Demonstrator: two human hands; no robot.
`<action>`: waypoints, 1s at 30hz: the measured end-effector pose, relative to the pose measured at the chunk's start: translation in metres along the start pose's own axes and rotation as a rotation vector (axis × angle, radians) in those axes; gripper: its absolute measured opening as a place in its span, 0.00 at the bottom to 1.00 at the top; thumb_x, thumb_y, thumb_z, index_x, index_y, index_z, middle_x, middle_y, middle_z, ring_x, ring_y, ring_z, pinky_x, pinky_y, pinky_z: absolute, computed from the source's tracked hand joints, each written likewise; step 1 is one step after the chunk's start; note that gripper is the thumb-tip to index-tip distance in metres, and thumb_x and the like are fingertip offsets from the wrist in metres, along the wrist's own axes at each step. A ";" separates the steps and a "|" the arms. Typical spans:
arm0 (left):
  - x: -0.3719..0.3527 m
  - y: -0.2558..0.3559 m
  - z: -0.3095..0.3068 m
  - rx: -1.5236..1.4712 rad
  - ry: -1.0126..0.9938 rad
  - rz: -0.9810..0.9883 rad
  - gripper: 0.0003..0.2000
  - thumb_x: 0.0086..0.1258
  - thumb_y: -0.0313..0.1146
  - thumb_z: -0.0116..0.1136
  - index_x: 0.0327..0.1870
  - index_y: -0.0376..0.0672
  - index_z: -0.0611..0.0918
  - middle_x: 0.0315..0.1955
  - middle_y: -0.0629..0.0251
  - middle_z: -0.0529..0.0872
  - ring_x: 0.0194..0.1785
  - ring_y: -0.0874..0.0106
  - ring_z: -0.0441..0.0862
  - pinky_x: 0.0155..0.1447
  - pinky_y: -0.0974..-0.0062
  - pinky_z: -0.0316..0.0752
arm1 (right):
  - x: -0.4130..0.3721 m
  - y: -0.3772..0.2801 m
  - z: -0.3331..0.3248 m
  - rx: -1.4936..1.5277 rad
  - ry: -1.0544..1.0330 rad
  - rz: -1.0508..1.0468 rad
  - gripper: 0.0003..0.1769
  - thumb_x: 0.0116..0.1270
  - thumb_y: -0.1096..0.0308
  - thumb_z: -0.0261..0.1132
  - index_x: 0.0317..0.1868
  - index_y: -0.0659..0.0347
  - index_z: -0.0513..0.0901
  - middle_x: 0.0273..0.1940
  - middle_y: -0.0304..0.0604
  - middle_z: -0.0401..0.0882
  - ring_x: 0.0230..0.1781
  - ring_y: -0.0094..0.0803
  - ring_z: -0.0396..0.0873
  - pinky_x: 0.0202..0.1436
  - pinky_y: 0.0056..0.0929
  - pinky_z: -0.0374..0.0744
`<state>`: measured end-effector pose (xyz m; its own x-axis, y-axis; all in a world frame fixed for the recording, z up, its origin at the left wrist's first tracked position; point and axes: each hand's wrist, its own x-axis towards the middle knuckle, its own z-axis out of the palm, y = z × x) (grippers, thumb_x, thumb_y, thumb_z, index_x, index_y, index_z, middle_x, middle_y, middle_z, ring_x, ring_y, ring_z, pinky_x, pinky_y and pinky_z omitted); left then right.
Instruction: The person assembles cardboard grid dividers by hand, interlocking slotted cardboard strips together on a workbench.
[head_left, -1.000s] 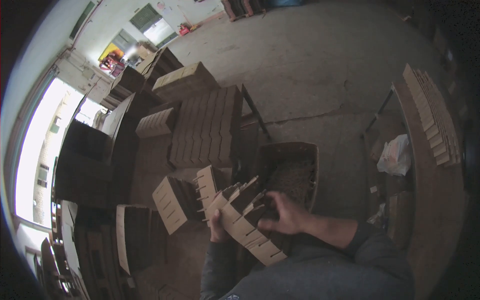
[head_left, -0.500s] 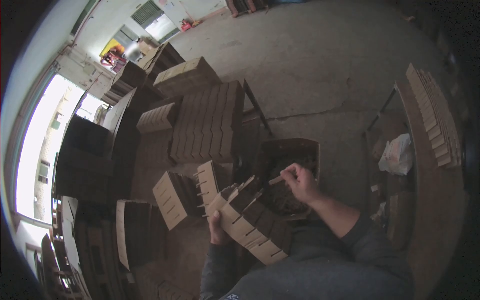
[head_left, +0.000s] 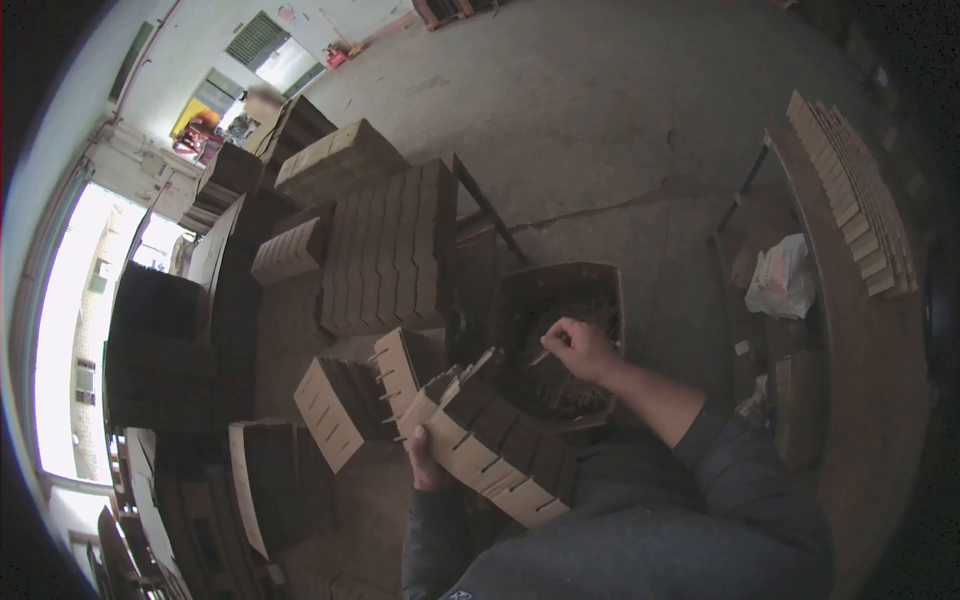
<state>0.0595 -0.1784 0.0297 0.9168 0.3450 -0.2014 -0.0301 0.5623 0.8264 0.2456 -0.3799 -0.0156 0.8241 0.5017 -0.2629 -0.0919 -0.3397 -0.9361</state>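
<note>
A bundle of slotted cardboard partitions point(head_left: 478, 455) leans against my body, and my left hand point(head_left: 428, 468) is closed on its near left edge. Loose strips stick up from the bundle's upper end. My right hand point(head_left: 582, 350) pinches a small cardboard strip point(head_left: 540, 356) above a brown bin point(head_left: 617, 300), partly hidden behind the arm. Scraps of cardboard point(head_left: 560, 390) lie inside the bin. Just left of the held bundle stand a slotted partition stack point(head_left: 398, 370) and another stack point(head_left: 335, 418).
Large stacks of cardboard partitions point(head_left: 385, 250) fill the table ahead. At the right, a bench point(head_left: 830, 290) carries a row of cardboard pieces point(head_left: 850, 205), with a white plastic bag point(head_left: 782, 278) beside it. A person point(head_left: 262, 100) is in the far background.
My view has turned slightly, shifting the surroundings leftward. My right hand has drawn the strip a little left and up over the bin; my left hand still grips the bundle.
</note>
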 end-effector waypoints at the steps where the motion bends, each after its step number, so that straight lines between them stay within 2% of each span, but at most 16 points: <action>1: -0.001 -0.001 -0.003 0.009 0.007 -0.002 0.34 0.59 0.59 0.65 0.62 0.47 0.75 0.55 0.58 0.82 0.58 0.57 0.81 0.61 0.54 0.78 | -0.001 0.001 -0.001 -0.070 -0.047 0.050 0.16 0.73 0.52 0.59 0.45 0.57 0.80 0.33 0.43 0.83 0.32 0.35 0.78 0.35 0.36 0.73; 2: 0.000 -0.003 -0.004 0.018 0.007 0.000 0.35 0.58 0.58 0.66 0.63 0.48 0.73 0.56 0.58 0.81 0.59 0.57 0.80 0.62 0.52 0.76 | -0.001 0.002 -0.004 -0.142 -0.090 0.095 0.21 0.74 0.50 0.56 0.54 0.58 0.79 0.40 0.48 0.84 0.39 0.41 0.81 0.41 0.39 0.75; 3: 0.003 -0.004 -0.004 0.022 0.003 0.006 0.35 0.57 0.57 0.66 0.63 0.48 0.73 0.56 0.57 0.80 0.59 0.56 0.79 0.63 0.52 0.75 | -0.001 -0.002 -0.005 -0.179 -0.108 0.113 0.24 0.75 0.49 0.55 0.59 0.59 0.78 0.44 0.50 0.85 0.43 0.44 0.83 0.44 0.41 0.76; 6: 0.011 -0.003 0.001 0.048 -0.001 -0.005 0.40 0.54 0.62 0.68 0.65 0.50 0.70 0.58 0.59 0.78 0.60 0.59 0.78 0.65 0.52 0.73 | -0.007 -0.026 0.006 -0.107 -0.173 0.048 0.36 0.73 0.38 0.50 0.66 0.59 0.73 0.47 0.53 0.84 0.48 0.48 0.82 0.49 0.42 0.76; 8: 0.011 0.004 0.019 0.128 0.019 0.012 0.34 0.56 0.61 0.65 0.59 0.48 0.76 0.51 0.61 0.82 0.53 0.62 0.81 0.56 0.59 0.78 | -0.013 -0.048 0.017 -0.003 -0.314 -0.099 0.52 0.62 0.25 0.52 0.69 0.63 0.66 0.39 0.46 0.83 0.38 0.38 0.82 0.39 0.34 0.76; 9: 0.011 0.005 0.025 0.149 0.019 0.012 0.33 0.57 0.61 0.64 0.57 0.47 0.77 0.49 0.61 0.83 0.51 0.63 0.82 0.53 0.61 0.79 | -0.016 -0.058 0.024 0.025 -0.344 -0.133 0.56 0.59 0.21 0.53 0.70 0.64 0.65 0.37 0.44 0.83 0.36 0.35 0.82 0.37 0.32 0.77; 11: 0.014 0.005 0.029 0.191 0.020 0.031 0.32 0.59 0.60 0.62 0.58 0.45 0.76 0.48 0.60 0.81 0.50 0.64 0.82 0.53 0.62 0.79 | -0.021 -0.076 0.039 0.124 -0.209 -0.380 0.35 0.67 0.36 0.59 0.54 0.63 0.75 0.24 0.39 0.77 0.20 0.27 0.73 0.23 0.26 0.67; 12: 0.015 0.004 0.030 0.201 0.020 0.036 0.32 0.60 0.60 0.62 0.58 0.45 0.76 0.47 0.60 0.81 0.49 0.64 0.81 0.52 0.63 0.80 | -0.022 -0.080 0.042 0.148 -0.174 -0.442 0.30 0.69 0.40 0.61 0.50 0.63 0.77 0.21 0.38 0.76 0.16 0.25 0.70 0.19 0.24 0.65; 15: 0.018 0.003 0.026 0.280 0.011 0.017 0.36 0.57 0.63 0.64 0.60 0.45 0.72 0.50 0.59 0.78 0.52 0.63 0.80 0.55 0.60 0.79 | -0.021 -0.073 0.038 0.269 -0.153 -0.462 0.20 0.74 0.50 0.61 0.44 0.61 0.82 0.25 0.40 0.80 0.19 0.27 0.74 0.19 0.22 0.67; 18: 0.017 0.005 0.026 0.300 0.055 0.015 0.38 0.53 0.64 0.64 0.59 0.44 0.72 0.51 0.60 0.77 0.54 0.64 0.77 0.57 0.61 0.75 | -0.019 -0.064 0.022 0.368 -0.108 -0.170 0.15 0.74 0.52 0.61 0.42 0.54 0.81 0.27 0.37 0.79 0.25 0.26 0.75 0.29 0.26 0.73; 21: 0.008 0.018 0.031 0.195 0.025 0.021 0.36 0.57 0.64 0.64 0.58 0.45 0.76 0.50 0.60 0.83 0.53 0.60 0.83 0.55 0.58 0.81 | 0.005 -0.038 -0.011 0.369 0.115 -0.016 0.14 0.74 0.51 0.60 0.38 0.50 0.79 0.23 0.34 0.75 0.22 0.24 0.72 0.30 0.27 0.72; 24: 0.006 0.011 0.013 0.032 0.023 0.010 0.34 0.59 0.58 0.65 0.62 0.45 0.75 0.53 0.56 0.83 0.55 0.55 0.82 0.57 0.52 0.81 | 0.020 -0.012 -0.014 0.080 0.141 -0.106 0.18 0.77 0.54 0.55 0.33 0.56 0.79 0.22 0.37 0.76 0.22 0.28 0.74 0.29 0.31 0.70; 26: 0.012 0.003 -0.001 0.053 -0.027 0.010 0.35 0.57 0.60 0.65 0.61 0.46 0.75 0.53 0.58 0.82 0.56 0.57 0.82 0.59 0.53 0.79 | 0.021 -0.003 0.000 -0.074 0.038 -0.064 0.22 0.77 0.49 0.51 0.50 0.58 0.80 0.42 0.45 0.82 0.43 0.40 0.79 0.45 0.37 0.75; 27: 0.015 0.002 -0.003 0.058 -0.044 0.019 0.35 0.57 0.60 0.65 0.60 0.46 0.75 0.52 0.58 0.82 0.56 0.58 0.81 0.60 0.53 0.78 | 0.022 -0.006 0.006 -0.116 0.016 -0.063 0.24 0.77 0.47 0.50 0.55 0.58 0.80 0.47 0.47 0.83 0.48 0.43 0.81 0.49 0.39 0.77; 29: 0.017 0.007 0.003 0.125 -0.016 0.034 0.38 0.56 0.62 0.65 0.62 0.45 0.73 0.54 0.58 0.81 0.57 0.59 0.81 0.62 0.55 0.77 | 0.020 -0.022 0.019 -0.031 -0.138 -0.040 0.40 0.71 0.32 0.45 0.63 0.59 0.76 0.54 0.51 0.83 0.55 0.47 0.81 0.56 0.42 0.77; 30: 0.015 0.010 0.005 0.146 -0.007 0.033 0.39 0.55 0.63 0.66 0.62 0.45 0.73 0.54 0.58 0.81 0.57 0.59 0.81 0.62 0.56 0.77 | 0.017 -0.029 0.028 -0.005 -0.177 -0.030 0.44 0.70 0.28 0.44 0.65 0.59 0.74 0.56 0.52 0.83 0.57 0.49 0.80 0.58 0.42 0.77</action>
<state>0.0752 -0.1710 0.0372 0.9192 0.3557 -0.1692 -0.0026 0.4350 0.9004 0.2470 -0.3392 0.0010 0.7152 0.6436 -0.2725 -0.0656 -0.3264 -0.9430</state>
